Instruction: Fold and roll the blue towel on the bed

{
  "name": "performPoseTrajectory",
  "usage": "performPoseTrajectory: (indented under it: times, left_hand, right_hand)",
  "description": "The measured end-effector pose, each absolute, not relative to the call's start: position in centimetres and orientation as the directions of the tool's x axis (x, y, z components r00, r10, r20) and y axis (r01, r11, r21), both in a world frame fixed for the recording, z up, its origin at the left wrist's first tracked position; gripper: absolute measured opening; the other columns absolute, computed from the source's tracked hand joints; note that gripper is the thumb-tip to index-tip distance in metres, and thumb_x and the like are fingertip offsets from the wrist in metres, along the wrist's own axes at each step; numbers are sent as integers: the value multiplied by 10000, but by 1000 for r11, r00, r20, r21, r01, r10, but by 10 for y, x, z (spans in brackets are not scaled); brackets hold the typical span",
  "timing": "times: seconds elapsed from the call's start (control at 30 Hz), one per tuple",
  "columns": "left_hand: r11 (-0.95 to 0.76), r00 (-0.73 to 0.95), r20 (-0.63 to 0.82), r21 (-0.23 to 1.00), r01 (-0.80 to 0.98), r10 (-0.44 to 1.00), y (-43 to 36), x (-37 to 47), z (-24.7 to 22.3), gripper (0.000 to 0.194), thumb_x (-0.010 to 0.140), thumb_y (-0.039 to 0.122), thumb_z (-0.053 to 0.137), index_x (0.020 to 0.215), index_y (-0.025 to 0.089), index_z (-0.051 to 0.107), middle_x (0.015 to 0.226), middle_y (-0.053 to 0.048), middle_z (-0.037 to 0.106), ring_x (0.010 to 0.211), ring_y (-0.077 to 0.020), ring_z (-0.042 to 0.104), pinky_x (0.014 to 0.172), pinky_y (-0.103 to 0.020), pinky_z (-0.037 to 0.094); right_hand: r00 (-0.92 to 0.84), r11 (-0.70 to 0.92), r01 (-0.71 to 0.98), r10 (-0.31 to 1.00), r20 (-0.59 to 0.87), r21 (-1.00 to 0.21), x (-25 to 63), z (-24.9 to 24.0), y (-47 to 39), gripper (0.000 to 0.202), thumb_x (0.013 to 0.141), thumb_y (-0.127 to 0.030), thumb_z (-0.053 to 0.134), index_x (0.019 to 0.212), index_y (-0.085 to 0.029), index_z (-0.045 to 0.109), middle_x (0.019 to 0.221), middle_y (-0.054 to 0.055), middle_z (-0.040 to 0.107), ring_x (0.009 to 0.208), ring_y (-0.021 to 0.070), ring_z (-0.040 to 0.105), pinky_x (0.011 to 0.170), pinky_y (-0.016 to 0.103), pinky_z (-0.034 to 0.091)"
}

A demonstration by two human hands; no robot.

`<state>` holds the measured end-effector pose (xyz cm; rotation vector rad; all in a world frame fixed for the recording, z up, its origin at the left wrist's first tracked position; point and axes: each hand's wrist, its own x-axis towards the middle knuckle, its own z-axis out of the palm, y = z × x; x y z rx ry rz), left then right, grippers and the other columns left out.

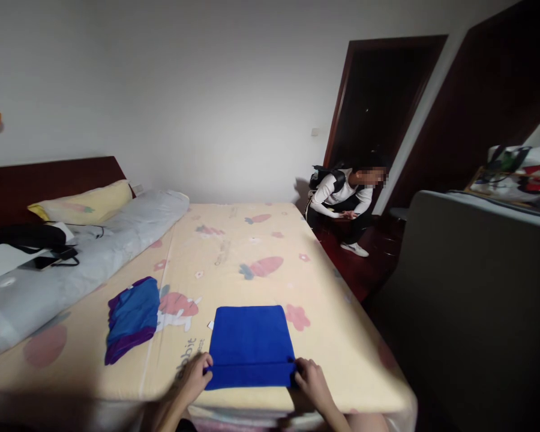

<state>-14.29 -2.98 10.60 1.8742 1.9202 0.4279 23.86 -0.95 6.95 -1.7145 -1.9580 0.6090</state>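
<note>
Cream-yellow fabric printed with carrots, flowers and rabbits covers the bed (pixel 342 372), which fills the middle of the view. To its right stands a dark grey panel (pixel 472 300); over its far top edge a tray-like holder (pixel 477 180) carries a jumble of red, white and green items, too blurred to tell apart. A long roll of grey bedding (pixel 112 246) lies slantwise along the left side, by a yellow pillow (pixel 85 204). Beyond the bed's far right edge a person (pixel 337 195) in white and black sits low, hands together. Flat on the bed near its front edge lies the blue cloth (pixel 252 336), a narrow strip marked off by a straight line across its near end. Left of it, well apart, rests a rumpled blue garment (pixel 135 315) with purple edging. The left hand (pixel 198 378) pinches the cloth's left edge at that line, thumb and fingers close together; the right hand (pixel 312 381) grips the opposite edge, fingers curled in. Lettering (pixel 186 358) beside the left hand reads "abbit", partly covered; a small white tag (pixel 210 325) sits at the cloth's left edge, its print too small to read
</note>
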Motion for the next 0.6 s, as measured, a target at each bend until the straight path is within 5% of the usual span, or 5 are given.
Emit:
performPoseTrajectory:
  times: [0.13, 0.23, 0.37, 0.6]
  left_hand:
    - [78, -152, 173, 373, 925, 973, -42, -115, 85, 423, 745, 13, 419, 1060, 216, 616, 1119, -64, 668, 1099, -212, 594, 968, -369, 426]
    - [-114, 2, 379, 273, 955, 925, -55, -76, 63, 453, 776, 35, 411, 1108, 251, 631, 1166, -60, 670, 1108, -222, 603, 945, -380, 468]
    - [-311, 220, 362, 215, 926, 906, -63, -36, 38, 531, 766, 74, 432, 1249, 242, 575, 1273, -64, 652, 1187, -228, 580, 989, -390, 475]
    - [-145, 92, 337, 136, 980, 937, -71, -107, 26, 488, 782, 151, 474, 1237, 265, 608, 1253, -51, 675, 1174, -257, 580, 992, -440, 460]
  right_hand:
    - [16, 84, 837, 984, 178, -541, 215, 65, -11, 375, 765, -157, 459, 1086, -223, 641, 1090, 116, 650, 1018, 276, 587, 862, 413, 438]
    - [-107, 258, 817, 947, 304, -515, 175, 66, -23, 414, 791, -115, 432, 1134, -258, 615, 1129, 85, 640, 1024, 240, 576, 881, 393, 439]
    - [-352, 458, 738, 888, 298, -495, 125, 62, -42, 467, 808, -193, 503, 1258, -308, 541, 1214, 44, 638, 1074, 240, 564, 923, 395, 424]
    - [-267, 324, 847, 945, 191, -421, 193, 34, -44, 519, 788, -187, 489, 1295, -288, 538, 1312, 55, 616, 1171, 255, 553, 983, 409, 384]
